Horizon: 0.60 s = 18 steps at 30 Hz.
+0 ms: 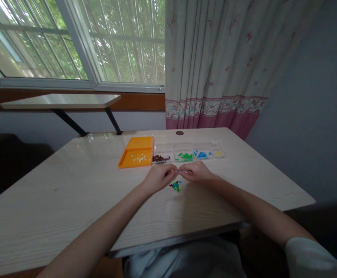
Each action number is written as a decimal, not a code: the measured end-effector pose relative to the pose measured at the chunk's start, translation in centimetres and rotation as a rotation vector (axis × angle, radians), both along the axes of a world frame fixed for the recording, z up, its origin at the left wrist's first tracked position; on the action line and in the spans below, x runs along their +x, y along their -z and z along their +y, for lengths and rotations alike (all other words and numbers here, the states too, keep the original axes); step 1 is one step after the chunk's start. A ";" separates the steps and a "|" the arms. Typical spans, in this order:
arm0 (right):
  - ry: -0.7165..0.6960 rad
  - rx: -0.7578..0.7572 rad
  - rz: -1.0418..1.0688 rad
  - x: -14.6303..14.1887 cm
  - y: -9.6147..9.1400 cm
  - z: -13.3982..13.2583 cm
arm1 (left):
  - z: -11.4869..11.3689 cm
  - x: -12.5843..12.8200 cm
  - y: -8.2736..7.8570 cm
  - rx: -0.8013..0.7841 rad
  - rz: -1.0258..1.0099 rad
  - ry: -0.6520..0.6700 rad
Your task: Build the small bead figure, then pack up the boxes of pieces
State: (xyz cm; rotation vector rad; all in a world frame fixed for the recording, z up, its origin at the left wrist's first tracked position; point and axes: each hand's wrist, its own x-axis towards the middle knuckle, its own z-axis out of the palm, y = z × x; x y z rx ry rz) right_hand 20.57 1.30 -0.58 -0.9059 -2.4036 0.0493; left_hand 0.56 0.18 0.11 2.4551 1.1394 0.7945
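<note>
My left hand (pixel 159 176) and my right hand (pixel 195 172) meet fingertip to fingertip above the pale wooden table (pixel 70 193). Both are pinched closed around a tiny blue piece (pixel 178 170) held between them. Just below the hands lies a small pile of loose beads (pixel 176 186), green, blue and dark. Beyond the hands sits a clear divided box (pixel 191 151) with brown, green, blue and yellow beads in separate compartments. To its left is an orange tray (pixel 137 152) with a few white pieces in it.
A window with bars and a narrow shelf (pixel 61 101) on black brackets lie behind the table. A patterned curtain (pixel 215 61) hangs at the right. A round cable hole (pixel 179 133) is near the table's far edge.
</note>
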 end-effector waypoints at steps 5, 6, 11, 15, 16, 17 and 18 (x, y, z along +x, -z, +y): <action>0.089 0.054 0.091 0.9 -0.7 0.2 | 0.3 0.0 0.3 -0.103 0.051 0.083; 0.115 0.059 0.113 1.1 -1.0 0.3 | 0.3 -0.1 0.3 -0.115 0.072 0.127; 0.166 0.103 0.170 2.0 -1.9 0.3 | 0.4 -0.1 0.5 -0.101 0.121 0.219; 0.163 0.162 0.209 2.2 -2.0 0.3 | 0.4 -0.1 0.5 -0.091 0.128 0.212; 0.167 0.168 0.211 2.2 -1.9 0.3 | 0.4 -0.1 0.5 -0.090 0.131 0.213; 0.174 0.175 0.211 2.1 -1.9 0.3 | 0.4 -0.1 0.5 -0.088 0.134 0.214; 0.182 0.181 0.209 2.1 -1.9 0.2 | 0.4 -0.1 0.5 -0.085 0.137 0.215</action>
